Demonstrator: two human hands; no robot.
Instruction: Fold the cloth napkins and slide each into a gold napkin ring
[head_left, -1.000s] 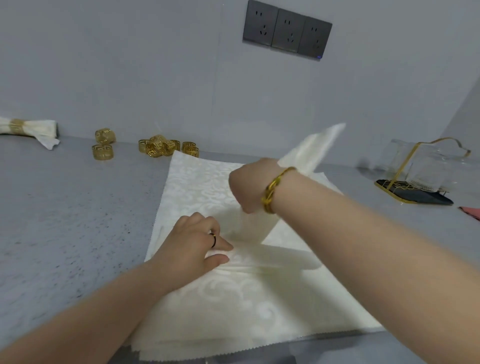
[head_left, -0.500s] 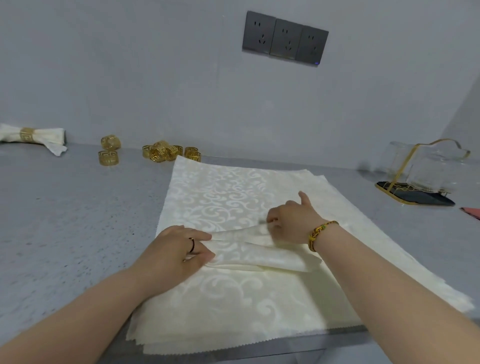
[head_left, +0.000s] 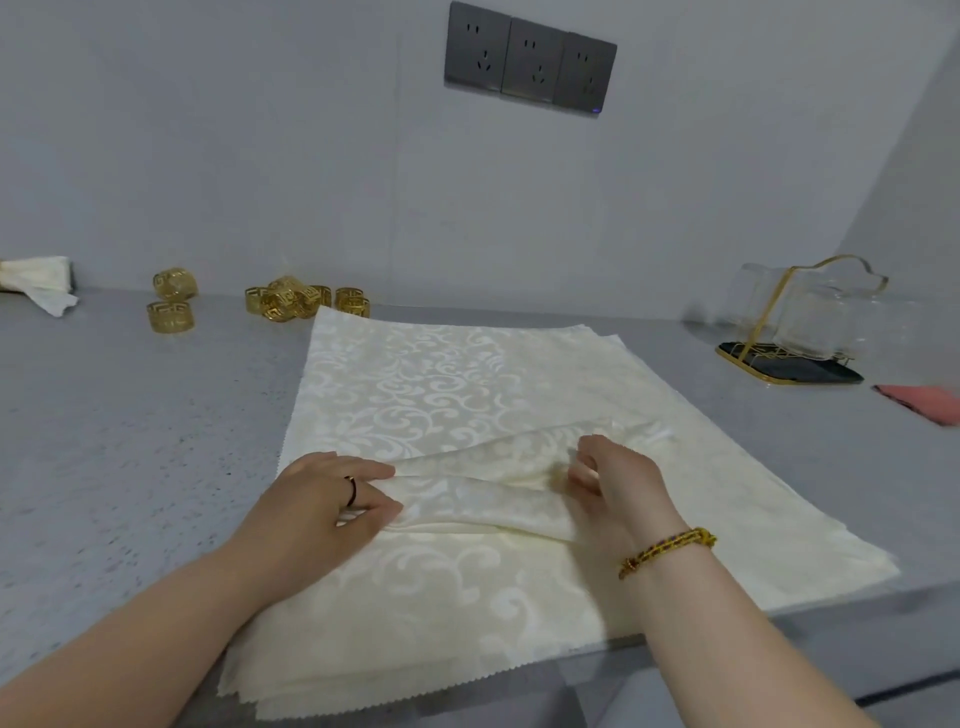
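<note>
Subject: one folded napkin (head_left: 483, 493), cream damask with a paler scroll pattern woven in. It is lying as a long narrow band, several layers thick, running left to right across the top of a stack of flat napkins (head_left: 426, 374) of the same cloth. The stack is sitting at the near edge of the counter (head_left: 130, 441). Its zigzag-cut hem is hanging slightly over that edge, and the lower sheets are fanning out toward the right.

The left hand (head_left: 322, 504) is pinching the band's left end, with the fingers nearly straight on top and the thumb closing in from below. It is wearing a dark finger ring (head_left: 352, 491). The right hand (head_left: 618, 483) is gripping the band's right end, its fingers curled down into the folds. A gold beaded bracelet (head_left: 667, 551) is sitting on that wrist.

The gold napkin rings (head_left: 291, 301) are lying in a cluster along the far edge of the counter, just beyond the stack's far-left corner. All are showing an openwork key pattern. Two further rings (head_left: 171, 315) are sitting apart, closer to the far-left corner. A rolled cream cloth (head_left: 36, 280) is lying at the far-left corner, cut off by the frame.

A clear glass holder with a gold handle (head_left: 800, 322) is standing near the far-right corner on a dark, gold-rimmed tray (head_left: 789, 366). A pink item (head_left: 919, 402) is lying near the right edge, blurred. A grey triple socket panel (head_left: 530, 62) is showing on the wall, with a small blue light glowing at its lower right. Any lettering on it is too small to read.
</note>
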